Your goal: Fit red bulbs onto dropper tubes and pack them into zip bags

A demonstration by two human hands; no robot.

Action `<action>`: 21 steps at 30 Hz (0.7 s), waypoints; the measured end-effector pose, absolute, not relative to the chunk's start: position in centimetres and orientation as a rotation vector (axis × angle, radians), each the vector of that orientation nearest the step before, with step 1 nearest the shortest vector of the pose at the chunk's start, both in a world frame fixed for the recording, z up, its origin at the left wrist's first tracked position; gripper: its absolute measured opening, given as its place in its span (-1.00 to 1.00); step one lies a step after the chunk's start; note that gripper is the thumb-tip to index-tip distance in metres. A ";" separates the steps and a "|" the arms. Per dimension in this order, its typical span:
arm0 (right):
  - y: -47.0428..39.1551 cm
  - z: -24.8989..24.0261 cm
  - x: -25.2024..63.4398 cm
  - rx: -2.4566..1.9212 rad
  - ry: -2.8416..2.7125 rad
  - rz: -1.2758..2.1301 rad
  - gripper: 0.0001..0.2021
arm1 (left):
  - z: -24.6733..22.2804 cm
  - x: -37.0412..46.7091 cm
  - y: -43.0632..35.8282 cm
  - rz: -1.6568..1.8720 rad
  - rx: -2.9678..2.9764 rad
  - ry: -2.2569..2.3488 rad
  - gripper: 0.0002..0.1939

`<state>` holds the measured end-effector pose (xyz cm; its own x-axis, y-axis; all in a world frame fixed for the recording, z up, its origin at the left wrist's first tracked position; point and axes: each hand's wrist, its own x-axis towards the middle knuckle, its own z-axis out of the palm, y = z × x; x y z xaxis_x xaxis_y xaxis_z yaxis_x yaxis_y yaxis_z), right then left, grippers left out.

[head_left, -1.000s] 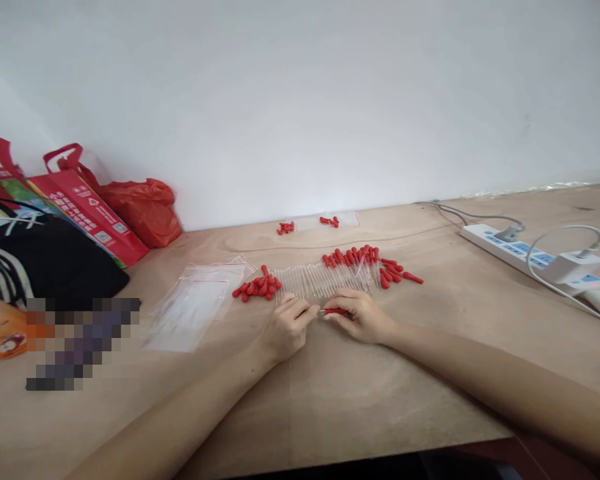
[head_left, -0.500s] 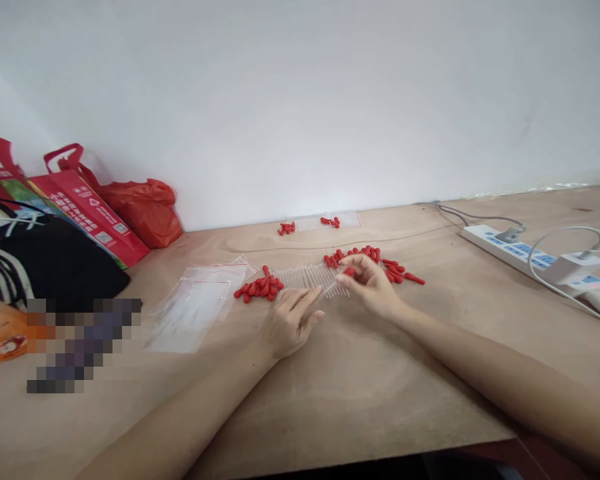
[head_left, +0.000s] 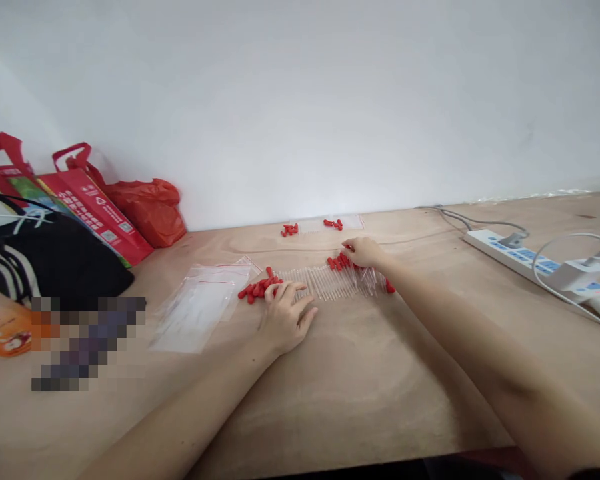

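Note:
Slim clear droppers with red rubber bulbs lie side by side in a row [head_left: 325, 283] across the wooden table. Red bulbs [head_left: 253, 291] bunch at the left end of the row, and more bulbs [head_left: 337, 261] at the right. My left hand [head_left: 286, 317] rests palm down beside the left bunch, fingers apart, the fingertips over the near bulbs and tube ends. Over the right bunch, my right hand [head_left: 364, 252] has its fingers bent down at the bulbs; its grip is hidden. Under its wrist are loose, crossed tubes [head_left: 373, 281] and another red bulb [head_left: 391, 287].
Clear zip bags [head_left: 190, 320] lie left of the row. At the wall is another bag [head_left: 310, 225] with red-bulbed droppers. A power strip [head_left: 520, 252] with cables stands at right; a black bag [head_left: 55, 267] and red bags [head_left: 145, 210] are at left.
My right hand has moved from the middle of the row up to the right bunch; the dropper it held is no longer visible in it. My left hand has shifted slightly, its fingers lower.

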<state>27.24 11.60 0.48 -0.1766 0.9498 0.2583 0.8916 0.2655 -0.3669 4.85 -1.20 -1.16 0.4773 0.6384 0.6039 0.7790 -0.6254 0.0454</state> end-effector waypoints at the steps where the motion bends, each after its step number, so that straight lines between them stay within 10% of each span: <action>1: 11.6 0.4 27.1 -1.679 -2.121 0.170 -0.73 | -1.2 4.8 -1.2 -0.867 -2.492 -1.214 -0.87; 21: 6.7 -1.3 34.3 -2.005 -1.836 0.003 -0.81 | -1.2 4.8 -1.2 -0.796 -2.493 -1.242 -0.84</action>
